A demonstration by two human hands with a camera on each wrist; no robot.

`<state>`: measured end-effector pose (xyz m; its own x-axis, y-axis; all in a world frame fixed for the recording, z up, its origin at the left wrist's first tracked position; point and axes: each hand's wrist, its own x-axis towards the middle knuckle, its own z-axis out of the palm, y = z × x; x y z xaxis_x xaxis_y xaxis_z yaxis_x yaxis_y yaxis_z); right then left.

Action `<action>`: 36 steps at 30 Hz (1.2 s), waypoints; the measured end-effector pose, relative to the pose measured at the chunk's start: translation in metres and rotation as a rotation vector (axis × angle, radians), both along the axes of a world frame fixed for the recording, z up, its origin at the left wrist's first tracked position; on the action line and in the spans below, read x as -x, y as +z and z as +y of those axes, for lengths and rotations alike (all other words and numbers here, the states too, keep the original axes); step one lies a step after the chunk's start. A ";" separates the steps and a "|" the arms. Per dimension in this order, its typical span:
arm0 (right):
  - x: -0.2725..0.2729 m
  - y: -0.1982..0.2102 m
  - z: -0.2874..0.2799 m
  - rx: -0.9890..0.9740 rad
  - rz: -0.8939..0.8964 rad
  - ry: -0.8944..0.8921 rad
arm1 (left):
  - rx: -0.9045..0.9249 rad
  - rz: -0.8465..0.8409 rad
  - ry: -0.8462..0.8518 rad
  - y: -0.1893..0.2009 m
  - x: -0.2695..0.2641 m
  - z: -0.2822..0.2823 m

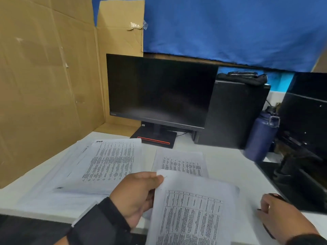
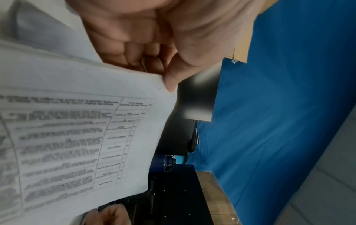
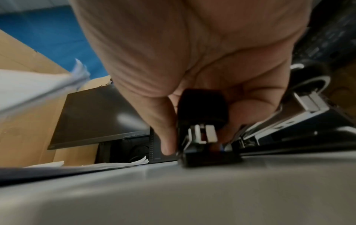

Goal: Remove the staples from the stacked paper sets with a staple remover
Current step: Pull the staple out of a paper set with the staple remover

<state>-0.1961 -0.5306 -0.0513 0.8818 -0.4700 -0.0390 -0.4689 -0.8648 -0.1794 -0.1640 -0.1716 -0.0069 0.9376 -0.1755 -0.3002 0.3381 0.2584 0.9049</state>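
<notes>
My left hand (image 1: 141,191) pinches the top corner of a stapled paper set (image 1: 192,209), lifted off the white desk (image 1: 230,167). In the left wrist view the thumb (image 2: 171,80) presses that paper set (image 2: 77,137) at its corner, and a thin staple (image 2: 144,67) shows beside the fingers. My right hand (image 1: 276,214) grips a black staple remover (image 3: 202,126) with metal jaws, low on the desk at the right. A stack of paper sets (image 1: 106,165) lies at the left, and one more printed set (image 1: 180,163) lies in the middle.
A dark monitor (image 1: 159,92) stands behind the papers, with a black computer tower (image 1: 235,114) and a blue water bottle (image 1: 261,135) to its right. Cardboard panels (image 1: 44,76) wall the left side. A black machine (image 1: 300,156) crowds the right edge.
</notes>
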 end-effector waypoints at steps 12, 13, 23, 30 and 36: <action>0.041 0.068 0.169 0.052 -1.045 0.621 | 0.032 -0.086 0.007 0.007 0.008 -0.005; 0.039 0.065 0.183 0.023 -0.990 0.690 | 0.026 -0.114 0.001 0.007 0.011 -0.006; 0.027 0.065 0.215 0.072 -0.838 0.630 | -0.146 -0.444 0.058 0.015 0.020 -0.009; 0.024 0.074 0.219 0.117 -0.654 0.615 | -0.169 -0.513 -0.007 0.019 0.022 -0.007; 0.021 0.072 0.218 0.084 -0.571 0.646 | -0.151 -0.500 -0.011 0.020 0.023 -0.005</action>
<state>-0.2170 -0.3123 0.0203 0.8511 0.1483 0.5037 0.2615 -0.9516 -0.1616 -0.1868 -0.1762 0.0135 0.9712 -0.1757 0.1610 -0.1429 0.1113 0.9835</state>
